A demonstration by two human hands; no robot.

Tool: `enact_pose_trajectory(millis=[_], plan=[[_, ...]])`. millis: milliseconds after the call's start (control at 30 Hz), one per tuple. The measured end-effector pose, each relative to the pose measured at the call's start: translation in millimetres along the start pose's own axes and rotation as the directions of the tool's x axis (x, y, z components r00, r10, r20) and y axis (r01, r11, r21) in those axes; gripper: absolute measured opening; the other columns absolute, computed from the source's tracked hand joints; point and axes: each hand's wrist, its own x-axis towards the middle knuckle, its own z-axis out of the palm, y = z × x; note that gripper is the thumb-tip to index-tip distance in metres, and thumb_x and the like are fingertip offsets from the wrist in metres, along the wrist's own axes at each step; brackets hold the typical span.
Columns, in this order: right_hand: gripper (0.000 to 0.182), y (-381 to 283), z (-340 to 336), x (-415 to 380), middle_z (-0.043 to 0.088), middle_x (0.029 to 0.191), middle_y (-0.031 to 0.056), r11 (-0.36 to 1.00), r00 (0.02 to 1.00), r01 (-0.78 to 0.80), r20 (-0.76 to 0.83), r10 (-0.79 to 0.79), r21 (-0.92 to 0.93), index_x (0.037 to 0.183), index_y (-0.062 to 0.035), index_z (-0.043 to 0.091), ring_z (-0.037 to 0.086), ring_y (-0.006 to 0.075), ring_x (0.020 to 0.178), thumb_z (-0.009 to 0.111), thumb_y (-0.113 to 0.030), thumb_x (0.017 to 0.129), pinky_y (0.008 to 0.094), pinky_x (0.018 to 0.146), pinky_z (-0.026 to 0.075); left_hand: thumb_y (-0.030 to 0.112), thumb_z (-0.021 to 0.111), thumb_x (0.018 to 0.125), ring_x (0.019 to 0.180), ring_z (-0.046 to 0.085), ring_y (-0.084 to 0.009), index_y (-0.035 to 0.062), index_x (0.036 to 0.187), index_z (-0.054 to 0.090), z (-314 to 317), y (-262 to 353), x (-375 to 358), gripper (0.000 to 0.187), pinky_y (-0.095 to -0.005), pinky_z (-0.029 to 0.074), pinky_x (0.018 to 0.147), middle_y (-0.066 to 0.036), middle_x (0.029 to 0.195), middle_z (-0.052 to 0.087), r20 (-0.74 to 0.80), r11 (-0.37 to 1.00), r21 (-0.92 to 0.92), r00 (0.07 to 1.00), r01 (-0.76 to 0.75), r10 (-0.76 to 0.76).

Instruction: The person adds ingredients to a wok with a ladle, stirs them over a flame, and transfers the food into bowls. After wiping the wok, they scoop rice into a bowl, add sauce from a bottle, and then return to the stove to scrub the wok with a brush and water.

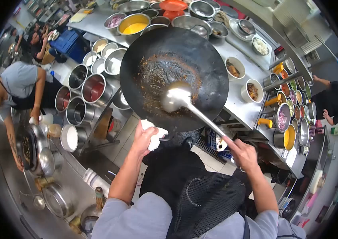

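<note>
A large dark wok [212, 67] fills the centre of the view, with brown residue and bits of food on its inner surface. Wrapped round a white cloth [159, 137], my left hand [142, 139] is closed at the wok's near edge, and the cloth hides what lies beneath it. My right hand [243, 154] grips the handle of a long metal ladle [204, 115] at the lower right of the wok. The ladle's round bowl rests in or just over the wok's middle.
Pots of sauces [94, 88] stand left of the wok. Behind it are metal bowls and a yellow-filled pot [134, 24]. White bowls of food [252, 91] and many small containers are at the right. A co-worker [21, 81] bends over a counter at the left.
</note>
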Motion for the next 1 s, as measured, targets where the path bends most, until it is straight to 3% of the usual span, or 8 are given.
enact_pose_trajectory(millis=[133,300,367,433,500,600,833,1000], plan=[[0.066,0,-19,-21,0.052,0.068,0.0065,0.996,0.994,-0.088,0.068,0.086,0.028,0.137,-0.0237,0.054,0.06,0.0234,0.055,0.069,-0.004,0.076,0.0394,0.049,0.049,-0.002,0.056,0.079,0.073,0.063,-0.02,0.0035,0.115,0.042,-26,-18,-5,0.038,-0.0333,0.055,0.062,-0.009,0.091,0.057,-0.002,0.999,-0.017,0.999,-0.052,0.052],[0.059,-44,-56,20,0.058,0.073,0.0125,0.896,0.946,-0.214,-0.145,0.289,0.388,0.136,-0.0102,0.053,0.058,0.0273,0.06,0.069,-0.002,0.08,0.0386,0.057,0.048,-0.004,0.055,0.081,0.071,0.06,-0.0146,0.0064,0.121,0.041,-31,-25,-20,0.043,-0.0305,0.053,0.06,-0.005,0.092,0.056,-0.046,0.994,-0.067,0.995,-0.091,0.088],[0.058,-49,-61,18,0.059,0.075,0.0141,0.904,0.94,-0.189,-0.197,0.28,0.384,0.137,-0.0072,0.052,0.057,0.0282,0.061,0.069,-0.003,0.082,0.0364,0.058,0.048,0.001,0.06,0.08,0.07,0.066,-0.0236,0.0039,0.103,0.043,-29,-20,-21,0.029,-0.0338,0.054,0.058,-0.011,0.085,0.058,-0.049,0.994,-0.014,0.993,-0.109,0.108],[0.058,-52,-56,1,0.061,0.077,0.015,0.918,0.921,-0.14,-0.292,0.258,0.37,0.137,-0.006,0.051,0.06,0.0292,0.064,0.069,-0.003,0.082,0.0358,0.06,0.05,0.001,0.059,0.08,0.069,0.066,-0.0239,0.0039,0.102,0.043,-26,-17,-22,0.028,-0.0337,0.054,0.057,-0.011,0.083,0.058,-0.045,0.987,-0.074,0.989,-0.146,0.143],[0.059,-50,-33,-22,0.065,0.086,0.0197,0.913,0.927,-0.188,-0.243,0.287,0.361,0.139,-0.0082,0.049,0.065,0.0345,0.074,0.069,-0.005,0.083,0.0396,0.068,0.053,0.001,0.059,0.08,0.069,0.066,-0.0242,0.0039,0.101,0.043,-24,-14,-23,0.027,-0.0336,0.054,0.056,-0.011,0.081,0.058,-0.041,0.974,-0.135,0.983,-0.181,0.177],[0.056,-55,-23,-29,0.067,0.092,0.0221,0.831,0.923,-0.35,0.007,0.385,0.433,0.138,-0.0103,0.051,0.067,0.0312,0.075,0.067,-0.004,0.085,0.0346,0.069,0.052,-0.004,0.056,0.082,0.068,0.064,-0.0186,0.0056,0.111,0.041,-26,-15,-24,0.034,-0.0309,0.053,0.054,-0.008,0.088,0.057,-0.01,0.981,-0.181,0.998,-0.069,0.069],[0.054,-68,-11,-25,0.067,0.089,0.0214,0.83,0.916,-0.367,0.009,0.4,0.419,0.138,-0.0055,0.05,0.065,0.028,0.07,0.066,-0.004,0.086,0.0334,0.068,0.051,-0.003,0.055,0.081,0.066,0.065,-0.0204,0.0048,0.108,0.043,-18,-28,-22,0.031,-0.0309,0.053,0.052,-0.009,0.083,0.057,-0.001,0.98,-0.172,0.995,-0.095,0.096],[0.056,-70,-9,9,0.066,0.104,0.027,0.714,0.886,-0.435,0.122,0.447,0.548,0.139,-0.0057,0.049,0.069,0.0344,0.085,0.066,-0.007,0.086,0.0385,0.076,0.053,-0.003,0.054,0.08,0.066,0.065,-0.0219,0.0048,0.108,0.045,-24,-31,-24,0.031,-0.0313,0.053,0.052,-0.008,0.081,0.057,-0.009,0.985,-0.158,0.997,-0.075,0.075]])
